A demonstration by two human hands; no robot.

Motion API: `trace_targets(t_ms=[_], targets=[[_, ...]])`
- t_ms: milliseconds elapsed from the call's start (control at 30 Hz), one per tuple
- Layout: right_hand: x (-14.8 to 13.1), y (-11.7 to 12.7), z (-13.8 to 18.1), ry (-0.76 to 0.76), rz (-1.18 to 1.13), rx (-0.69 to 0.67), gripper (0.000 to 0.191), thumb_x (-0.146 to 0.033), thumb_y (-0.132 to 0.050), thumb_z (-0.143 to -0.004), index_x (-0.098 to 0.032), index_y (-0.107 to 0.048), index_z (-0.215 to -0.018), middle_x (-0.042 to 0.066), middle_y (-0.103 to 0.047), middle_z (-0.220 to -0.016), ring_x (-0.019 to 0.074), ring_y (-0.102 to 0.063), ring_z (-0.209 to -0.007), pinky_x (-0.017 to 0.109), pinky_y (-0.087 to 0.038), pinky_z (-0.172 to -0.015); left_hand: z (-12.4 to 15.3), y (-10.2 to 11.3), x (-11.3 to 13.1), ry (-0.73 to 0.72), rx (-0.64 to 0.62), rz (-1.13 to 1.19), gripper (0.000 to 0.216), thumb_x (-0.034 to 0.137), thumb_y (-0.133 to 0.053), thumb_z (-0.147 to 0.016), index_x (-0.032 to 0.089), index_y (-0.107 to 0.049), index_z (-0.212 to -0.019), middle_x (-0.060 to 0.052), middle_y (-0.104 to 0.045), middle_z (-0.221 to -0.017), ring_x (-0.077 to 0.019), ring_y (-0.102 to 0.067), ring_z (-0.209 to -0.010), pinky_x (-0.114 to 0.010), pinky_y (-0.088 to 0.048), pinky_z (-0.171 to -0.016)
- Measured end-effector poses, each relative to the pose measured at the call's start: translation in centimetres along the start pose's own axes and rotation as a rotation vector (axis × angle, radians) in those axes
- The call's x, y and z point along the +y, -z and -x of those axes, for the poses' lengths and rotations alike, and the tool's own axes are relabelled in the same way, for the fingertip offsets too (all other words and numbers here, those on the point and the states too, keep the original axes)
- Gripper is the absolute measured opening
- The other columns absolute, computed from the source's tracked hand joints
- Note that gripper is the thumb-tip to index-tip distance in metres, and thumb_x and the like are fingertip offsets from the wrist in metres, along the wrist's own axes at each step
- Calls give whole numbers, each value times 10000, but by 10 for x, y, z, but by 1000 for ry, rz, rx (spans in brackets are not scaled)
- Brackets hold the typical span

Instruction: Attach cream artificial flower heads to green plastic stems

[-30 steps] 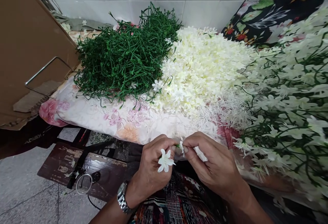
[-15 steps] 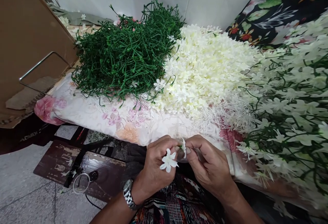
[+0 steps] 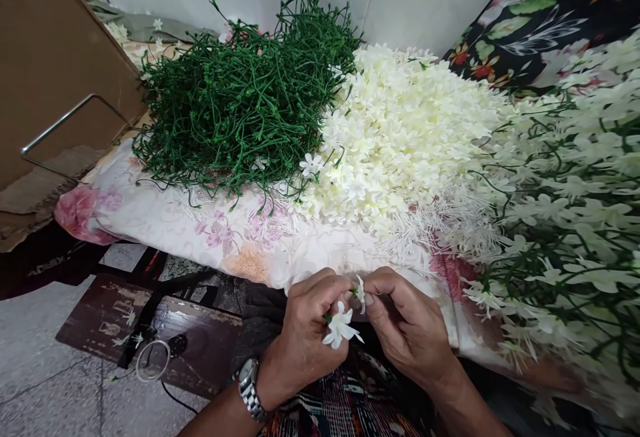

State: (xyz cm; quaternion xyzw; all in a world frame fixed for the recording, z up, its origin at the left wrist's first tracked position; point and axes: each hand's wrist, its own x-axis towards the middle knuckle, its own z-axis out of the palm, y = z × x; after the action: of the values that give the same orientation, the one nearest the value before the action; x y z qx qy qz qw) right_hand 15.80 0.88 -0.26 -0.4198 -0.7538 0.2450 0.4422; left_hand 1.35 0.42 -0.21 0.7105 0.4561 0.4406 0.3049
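My left hand (image 3: 313, 323), with a watch on its wrist, is closed on a green artificial stem, mostly hidden in the fingers. One white artificial flower (image 3: 340, 327) on that stem hangs in front of the palm. Between the two hands, a second white flower (image 3: 361, 293) sits on a green stem tip. My right hand (image 3: 407, 327) pinches this second flower between thumb and forefinger. Beyond my hands lie a tangled pile of green stems (image 3: 240, 103) and a heap of loose white blossoms (image 3: 400, 137).
Finished-looking white flower sprays (image 3: 575, 237) fill the right side. A brown carton (image 3: 55, 77) with a metal handle stands at the left. Behind are a black floral bag (image 3: 535, 43) and a tiled wall. A brown wooden board (image 3: 200, 343) sits low at the left.
The flower hanging from my left hand has turned and swung slightly right and down. Both hands stay close together, still on the stem and the second flower. The view has shifted slightly.
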Motion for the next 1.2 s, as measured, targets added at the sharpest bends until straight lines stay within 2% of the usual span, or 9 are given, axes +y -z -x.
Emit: trace_targets(t_ms=[167,433,800,1067,1200], targets=[[-1,0,0,-8,2,9,126,-64,-456,-829,-179,-506,-847,-15,-538,-666,74,-520,-563,163,-439,-497,3,-2,-1,23,-36,-20,179,0,-451,-733,169,-501,-700,24,-440,-581,-104,-420,-535,-224,-313,-499],[-1,-2,-3,-1,40,10,137,-60,-433,-831,-179,-501,-840,-12,-541,-661,75,-526,-563,165,-451,-516,4,-2,0,2,-23,-23,211,-34,-449,-690,177,-455,-688,34,-391,-573,-98,-386,-530,-224,-283,-487],[0,-4,-1,-16,64,12,130,-67,-444,-827,-180,-507,-840,-14,-560,-654,75,-540,-555,165,-448,-511,7,-9,-1,10,57,-16,189,-16,-446,-702,171,-477,-701,35,-394,-580,-95,-384,-523,-220,-296,-484],[2,-7,-1,14,81,59,129,-78,-441,-839,-186,-511,-830,-7,-559,-654,89,-533,-557,184,-454,-509,1,-7,4,-13,124,-27,167,25,-454,-780,157,-527,-708,28,-474,-571,-88,-451,-519,-194,-350,-491],[-1,-3,1,-14,27,52,96,-117,-478,-844,-189,-525,-887,-2,-579,-721,90,-562,-627,180,-471,-563,-3,4,7,88,75,77,137,100,-504,-811,158,-564,-703,34,-517,-559,-80,-480,-489,-175,-375,-464]])
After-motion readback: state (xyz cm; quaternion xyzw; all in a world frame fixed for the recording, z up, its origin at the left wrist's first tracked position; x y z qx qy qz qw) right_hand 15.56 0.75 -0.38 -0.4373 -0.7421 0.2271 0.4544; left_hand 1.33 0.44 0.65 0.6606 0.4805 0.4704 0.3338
